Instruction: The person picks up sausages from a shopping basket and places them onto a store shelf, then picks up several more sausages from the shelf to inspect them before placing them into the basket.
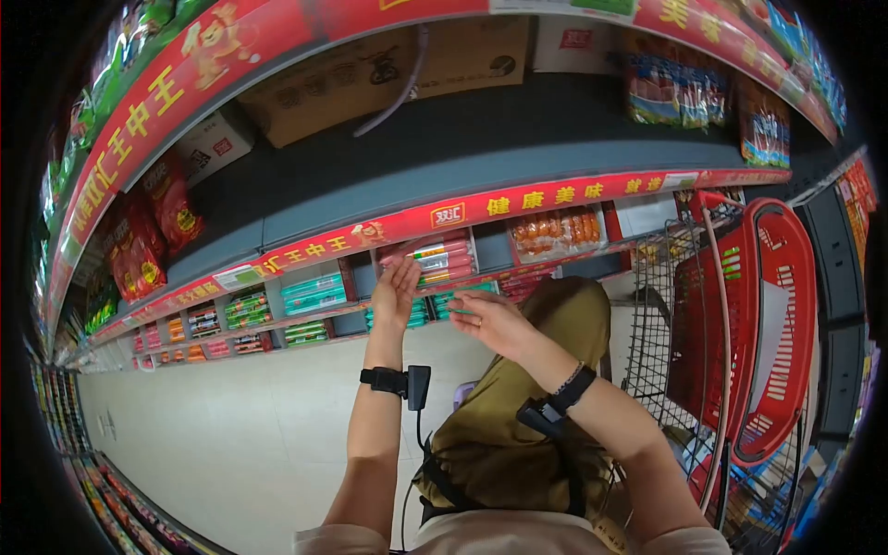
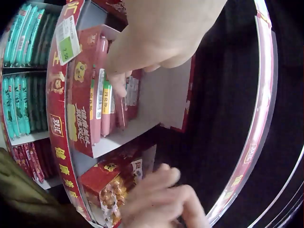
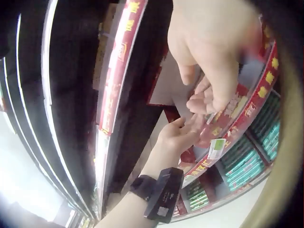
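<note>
My left hand [image 1: 396,289] reaches into a red display box [image 2: 81,118] of pink wrapped sausages [image 2: 98,111] on the shelf. Its fingers are mostly straight, with fingertips right at the sausages in the left wrist view. Yellow and white labels band the sausages, which lie side by side in the box. To the right, my right hand [image 1: 488,319] hovers in front of the shelf edge with loosely bent fingers and nothing in them. In the left wrist view the right hand [image 2: 159,199] overlaps a neighbouring box with a bagged orange-brown snack [image 2: 113,194].
A red shopping basket [image 1: 782,324] sits by a wire cart [image 1: 652,324] at my right. Teal packs [image 1: 313,294] fill boxes left of the sausages. Above the red shelf strip [image 1: 546,196] stand cardboard cartons [image 1: 333,88]. My bent knee [image 1: 569,314] is close below the shelf.
</note>
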Demonstrator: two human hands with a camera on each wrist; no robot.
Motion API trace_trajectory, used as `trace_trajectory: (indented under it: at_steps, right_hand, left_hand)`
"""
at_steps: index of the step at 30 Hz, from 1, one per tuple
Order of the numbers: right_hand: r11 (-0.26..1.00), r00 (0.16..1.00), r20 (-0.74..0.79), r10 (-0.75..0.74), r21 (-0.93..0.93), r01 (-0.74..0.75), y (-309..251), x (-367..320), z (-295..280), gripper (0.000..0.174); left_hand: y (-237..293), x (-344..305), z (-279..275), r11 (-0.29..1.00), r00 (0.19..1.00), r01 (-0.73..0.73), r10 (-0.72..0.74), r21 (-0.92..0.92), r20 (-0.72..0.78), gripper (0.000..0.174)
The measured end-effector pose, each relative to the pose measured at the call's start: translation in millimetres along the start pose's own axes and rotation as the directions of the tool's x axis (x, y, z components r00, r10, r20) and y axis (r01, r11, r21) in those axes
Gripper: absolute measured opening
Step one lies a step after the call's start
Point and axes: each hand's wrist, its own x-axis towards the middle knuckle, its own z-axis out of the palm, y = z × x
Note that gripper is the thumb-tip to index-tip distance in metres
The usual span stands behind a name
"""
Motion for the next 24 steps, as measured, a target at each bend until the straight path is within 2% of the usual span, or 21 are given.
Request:
trace_trajectory:
  at_steps: [2,3,4,5,6,8,9,10,11,12,13,14,15,17,19,21,22,23,24]
  right_hand:
    - [0.991,0.997,0.077,-0.013,-0.135,0.023,-10,-10,4,0.023]
    - [0.991,0.997,0.075,-0.027,-0.127,0.036,-18,-17,10,0.023]
    - [0.972,0.995,0.09,-0.032,-0.231,0.052,-26,-26,17,0.022]
    - [0.941,0.994,0.104,-0.038,-0.33,0.071,-33,-35,22,0.022]
    - [0.944,0.993,0.1,-0.059,-0.317,0.088,-38,-42,26,0.022]
    - [0.827,0.997,0.061,-0.054,-0.556,0.079,-48,-57,30,0.022]
    - [0.838,0.995,0.054,-0.082,-0.537,0.098,-53,-68,31,0.022]
    - [0.794,0.999,0.008,-0.04,-0.607,0.037,-57,-80,33,0.023]
    - [0.743,0.999,-0.04,0.0,-0.668,-0.027,-61,-94,34,0.025]
    - [0.761,0.999,-0.044,-0.028,-0.648,-0.008,-65,-109,37,0.025]
    - [0.675,0.997,-0.074,0.014,-0.735,-0.064,-69,-127,41,0.025]
    - [0.574,0.992,-0.113,0.052,-0.81,-0.122,-75,-147,45,0.025]
    - [0.59,0.992,-0.122,0.028,-0.799,-0.115,-83,-169,49,0.025]
    - [0.55,0.991,-0.125,0.048,-0.825,-0.13,-107,-213,56,0.023]
    - [0.545,0.994,-0.065,-0.082,-0.838,-0.01,-137,-253,55,0.021]
    - [0.524,0.96,-0.093,-0.263,-0.85,0.061,-179,-294,50,0.02]
    - [0.44,0.928,-0.128,-0.349,-0.897,0.041,-204,-313,42,0.022]
    - [0.435,0.863,-0.12,-0.491,-0.892,0.124,-219,-337,36,0.022]
    - [0.437,0.779,-0.186,-0.598,-0.891,0.123,-239,-355,21,0.021]
  left_hand:
    - [1,4,9,1.0,1.0,-0.011,0.01,0.012,0.025,0.031]
    - [2,13,13,0.996,1.0,0.002,-0.003,0.084,0.011,0.028]
    - [2,27,11,0.995,1.0,0.008,-0.01,0.096,0.023,0.028]
    - [3,41,10,0.991,0.997,-0.06,0.054,0.118,0.055,0.025]
    - [5,54,10,0.982,0.989,-0.129,0.117,0.138,0.092,0.024]
    - [12,60,23,0.966,0.977,-0.158,0.122,0.205,0.175,0.022]
    - [15,52,34,0.927,0.979,-0.204,0.187,0.316,0.084,0.021]
    - [15,50,39,0.871,0.965,-0.239,0.263,0.429,0.004,0.02]
    - [16,47,41,0.706,0.933,-0.331,0.346,0.625,0.104,0.028]
    - [15,53,35,0.694,0.935,-0.336,0.329,0.637,0.135,0.028]
    - [11,64,22,0.232,0.804,-0.514,0.466,0.825,0.37,0.029]
    - [6,79,11,-0.287,0.63,-0.564,0.456,0.774,0.629,0.031]
    - [-1,98,3,-0.402,0.606,-0.511,0.459,0.76,0.65,0.031]
    - [-2,112,-5,-0.511,0.611,-0.473,0.396,0.718,0.685,0.031]
    - [1,122,-17,-0.564,0.627,-0.463,0.337,0.684,0.702,0.031]
    - [0,135,-26,-0.591,0.629,-0.475,0.29,0.652,0.721,0.031]
    - [-3,143,-26,-0.604,0.631,-0.478,0.269,0.638,0.727,0.031]
    - [-5,149,-26,-0.618,0.63,-0.475,0.258,0.626,0.733,0.031]
    - [-7,154,-28,-0.634,0.633,-0.46,0.257,0.622,0.73,0.031]
